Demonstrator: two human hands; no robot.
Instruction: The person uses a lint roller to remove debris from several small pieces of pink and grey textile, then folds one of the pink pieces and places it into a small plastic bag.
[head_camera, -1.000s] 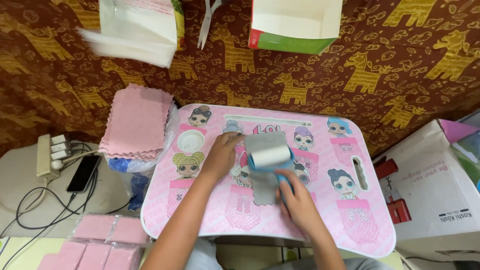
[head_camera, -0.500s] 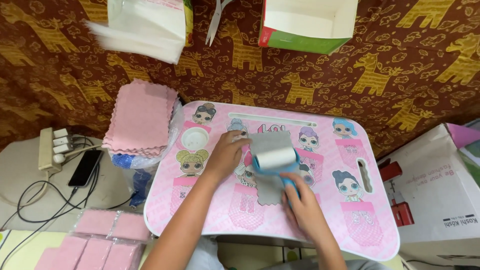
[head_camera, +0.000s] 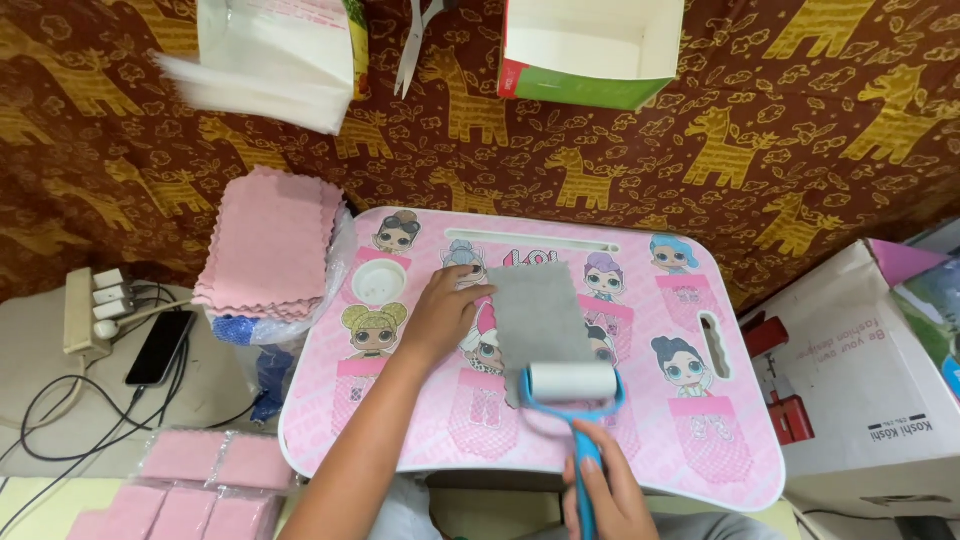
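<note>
On the far left, a phone (head_camera: 160, 346) is lying beside a stack of pink cloths (head_camera: 270, 245). Over the pink table (head_camera: 700, 455), the left hand (head_camera: 440, 315) is pressing flat, fingers spread, on the edge of a grey cloth (head_camera: 540, 315). The right hand (head_camera: 600, 490) is gripping the blue handle of a lint roller (head_camera: 572, 382), resting on the cloth's near end.
</note>
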